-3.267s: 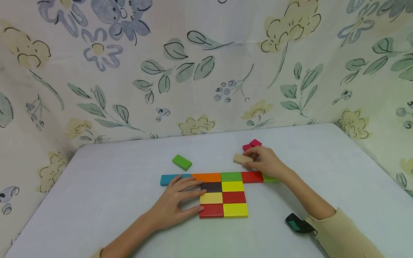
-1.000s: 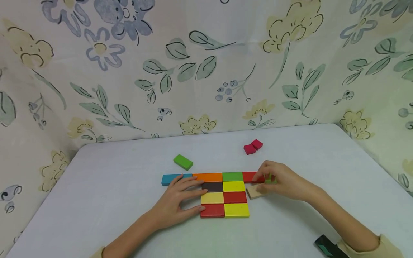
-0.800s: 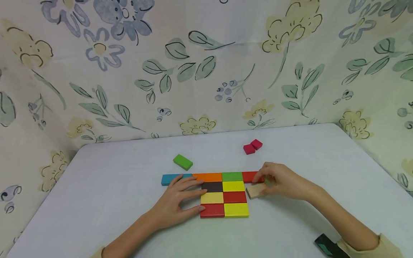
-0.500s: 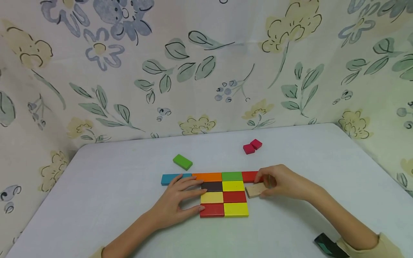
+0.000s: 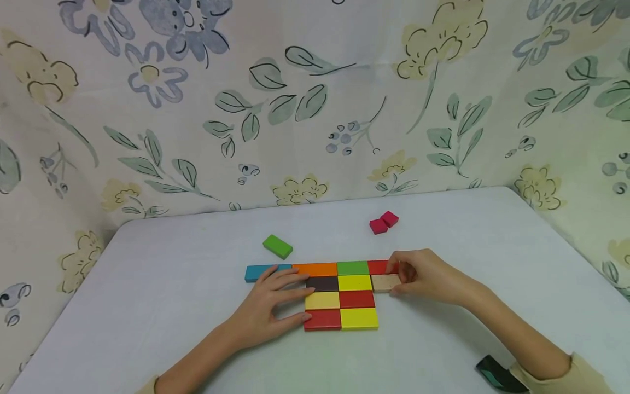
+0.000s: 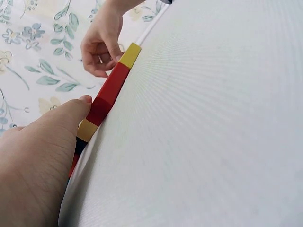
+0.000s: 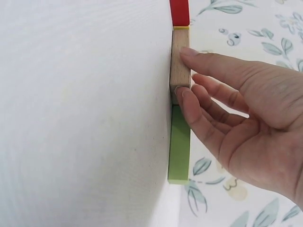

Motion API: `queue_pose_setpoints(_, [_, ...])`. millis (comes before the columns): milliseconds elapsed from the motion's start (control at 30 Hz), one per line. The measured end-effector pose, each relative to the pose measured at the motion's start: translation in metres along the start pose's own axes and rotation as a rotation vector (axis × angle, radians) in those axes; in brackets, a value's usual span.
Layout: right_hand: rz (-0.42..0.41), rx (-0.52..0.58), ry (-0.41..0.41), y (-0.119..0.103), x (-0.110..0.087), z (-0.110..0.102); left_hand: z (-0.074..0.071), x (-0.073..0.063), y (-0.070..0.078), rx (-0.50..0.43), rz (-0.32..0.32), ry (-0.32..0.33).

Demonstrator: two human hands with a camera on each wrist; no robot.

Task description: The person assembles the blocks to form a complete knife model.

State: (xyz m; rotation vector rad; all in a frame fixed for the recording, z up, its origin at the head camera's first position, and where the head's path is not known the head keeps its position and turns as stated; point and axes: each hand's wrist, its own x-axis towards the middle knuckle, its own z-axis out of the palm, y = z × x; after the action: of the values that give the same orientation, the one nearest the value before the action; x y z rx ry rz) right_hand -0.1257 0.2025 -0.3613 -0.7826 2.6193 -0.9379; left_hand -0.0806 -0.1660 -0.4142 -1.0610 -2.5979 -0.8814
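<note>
My right hand [image 5: 433, 276] pinches a plain wooden block [image 5: 385, 283] between thumb and fingers. The block lies flush against a yellow block [image 5: 355, 283] and just below a red block [image 5: 378, 267] of the top row. In the right wrist view, a light green block [image 7: 179, 146] lies beyond its end; the hand hides that block in the head view. My left hand [image 5: 270, 309] rests with spread, straight fingers along the left side of the layout. Its fingertips touch the dark block [image 5: 322, 283], the pale yellow block [image 5: 323, 300] and the lower red block [image 5: 322, 320].
Blue [image 5: 253, 273], orange [image 5: 317, 269] and green [image 5: 352, 267] blocks continue the top row. Behind it lie a loose green block [image 5: 278, 247] and two small crimson pieces [image 5: 378, 226]. Floral cloth [image 5: 295, 126] hangs behind the white table [image 5: 187, 262].
My right hand has brought the wooden block from near the crimson pieces toward the front, then turned it straight and slid it left against the yellow block. My left hand stays in place.
</note>
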Motion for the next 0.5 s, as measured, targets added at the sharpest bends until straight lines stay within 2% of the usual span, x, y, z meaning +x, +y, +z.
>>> queue_pose_setpoints(333, [-0.024, 0.023, 0.013, -0.0021, 0.0015, 0.0006, 0.0005, 0.0002, -0.0013, -0.002, -0.009, -0.004])
queue_pose_setpoints(500, [-0.010, 0.033, 0.012, -0.0023, 0.0009, 0.0007, 0.0007, 0.0002, -0.0011, -0.004, -0.006, -0.003])
